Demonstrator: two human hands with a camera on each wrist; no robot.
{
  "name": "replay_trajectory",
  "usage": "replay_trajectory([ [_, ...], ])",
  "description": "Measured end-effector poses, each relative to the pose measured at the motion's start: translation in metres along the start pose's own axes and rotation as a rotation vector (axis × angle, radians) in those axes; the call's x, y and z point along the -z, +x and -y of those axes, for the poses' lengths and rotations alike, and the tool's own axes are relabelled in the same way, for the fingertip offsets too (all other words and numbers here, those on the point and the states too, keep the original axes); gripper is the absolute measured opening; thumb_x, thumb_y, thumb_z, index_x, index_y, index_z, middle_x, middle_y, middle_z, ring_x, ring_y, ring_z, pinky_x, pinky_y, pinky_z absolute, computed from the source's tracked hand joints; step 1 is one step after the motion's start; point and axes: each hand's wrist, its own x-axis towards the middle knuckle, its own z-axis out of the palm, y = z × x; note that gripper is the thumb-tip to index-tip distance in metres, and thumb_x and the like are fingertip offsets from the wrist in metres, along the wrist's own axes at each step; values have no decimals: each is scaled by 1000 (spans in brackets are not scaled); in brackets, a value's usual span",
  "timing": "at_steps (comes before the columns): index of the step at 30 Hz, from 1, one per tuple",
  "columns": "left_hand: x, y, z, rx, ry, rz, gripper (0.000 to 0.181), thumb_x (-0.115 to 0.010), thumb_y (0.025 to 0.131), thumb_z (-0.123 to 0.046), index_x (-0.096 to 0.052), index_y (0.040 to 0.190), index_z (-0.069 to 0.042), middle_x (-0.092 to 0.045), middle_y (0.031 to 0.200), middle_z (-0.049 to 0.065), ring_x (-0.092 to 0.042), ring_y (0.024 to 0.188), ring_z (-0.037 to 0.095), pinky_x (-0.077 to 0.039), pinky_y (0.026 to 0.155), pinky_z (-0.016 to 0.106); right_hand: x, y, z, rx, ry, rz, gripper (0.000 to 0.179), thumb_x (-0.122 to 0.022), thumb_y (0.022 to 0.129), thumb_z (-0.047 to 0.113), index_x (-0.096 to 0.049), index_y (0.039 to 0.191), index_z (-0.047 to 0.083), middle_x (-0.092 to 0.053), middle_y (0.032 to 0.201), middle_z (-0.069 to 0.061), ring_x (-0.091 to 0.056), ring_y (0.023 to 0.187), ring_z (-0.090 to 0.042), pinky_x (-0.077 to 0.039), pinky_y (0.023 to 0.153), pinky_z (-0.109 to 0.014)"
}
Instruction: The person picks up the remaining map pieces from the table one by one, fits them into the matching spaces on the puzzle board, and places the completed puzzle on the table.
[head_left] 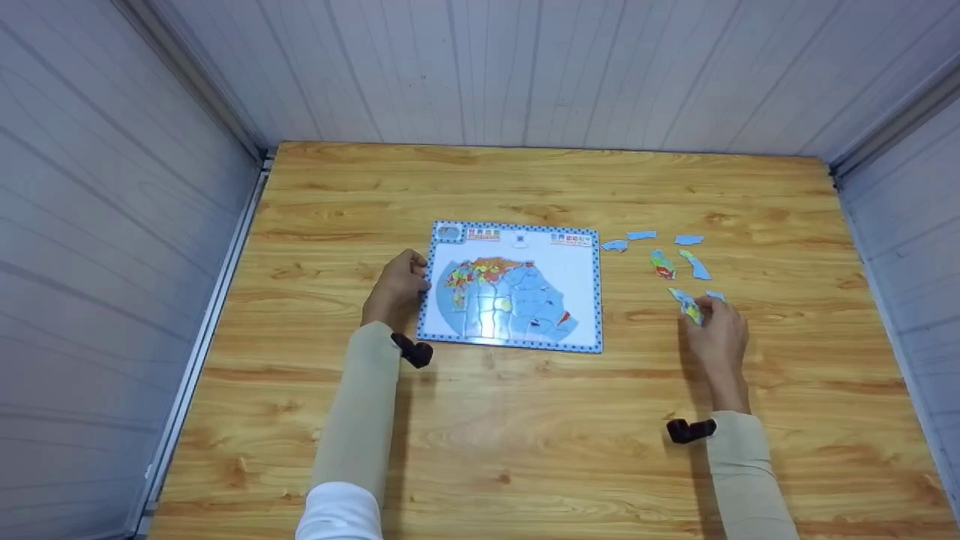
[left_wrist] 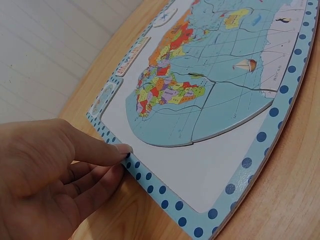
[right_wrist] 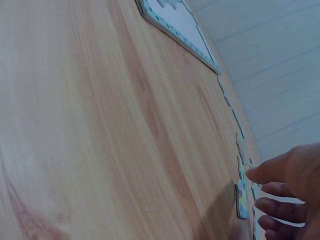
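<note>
A world-map jigsaw board (head_left: 517, 289) with a dotted blue border lies in the middle of the table, its map partly filled with pieces. At its left edge is my left hand (head_left: 399, 283). In the left wrist view the thumb (left_wrist: 117, 154) presses on the dotted border, and the fingers curl against the side below it. Over to the right, my right hand (head_left: 720, 334) reaches over a blue, green and yellow puzzle piece (head_left: 685, 304). Its thumb and fingers are bent and spread around that piece, right at its edge. Another small blue piece (head_left: 715, 295) peeks out past the fingertips.
Several loose pieces lie right of the board: two blue ones (head_left: 641, 235) near its upper corner, a blue one (head_left: 688, 240), a green and red one (head_left: 662, 265) and a curved one (head_left: 695, 265). Panel walls (head_left: 487, 75) rise behind and beside the wooden table (head_left: 525, 435).
</note>
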Motion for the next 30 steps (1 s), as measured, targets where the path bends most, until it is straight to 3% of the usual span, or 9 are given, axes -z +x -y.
replay_trajectory([
  [12,0,1,0,17,-21,7,35,-50,89,4,-45,123,-2,-46,105,9,-47,96,22,-44,82,31,-2,1,-6,-27,-30,23,39,-61,92,17,-55,124,-3,-54,120,-24,-45,112,-39,-31,96,-52],
  [19,-1,0,-1,21,-43,-3,34,-50,90,5,-45,123,-2,-46,105,8,-46,97,22,-42,83,31,-3,2,-8,6,-1,0,40,-64,89,13,-56,123,-7,-57,114,-26,-47,107,-40,-31,99,-51],
  [26,-1,0,-2,36,-54,-7,32,-50,90,4,-46,122,-2,-46,103,8,-46,96,22,-42,81,30,-4,1,-7,-44,54,12,41,-64,89,11,-54,125,-6,-50,117,-24,-46,106,-34,-35,84,-40],
  [30,-1,-1,-2,30,-51,-5,32,-50,90,4,-46,121,-3,-46,104,8,-47,96,22,-43,82,30,-3,1,-5,-58,113,-4,31,-61,91,9,-58,119,-4,-56,113,-22,-52,102,-29,-39,81,-31],
])
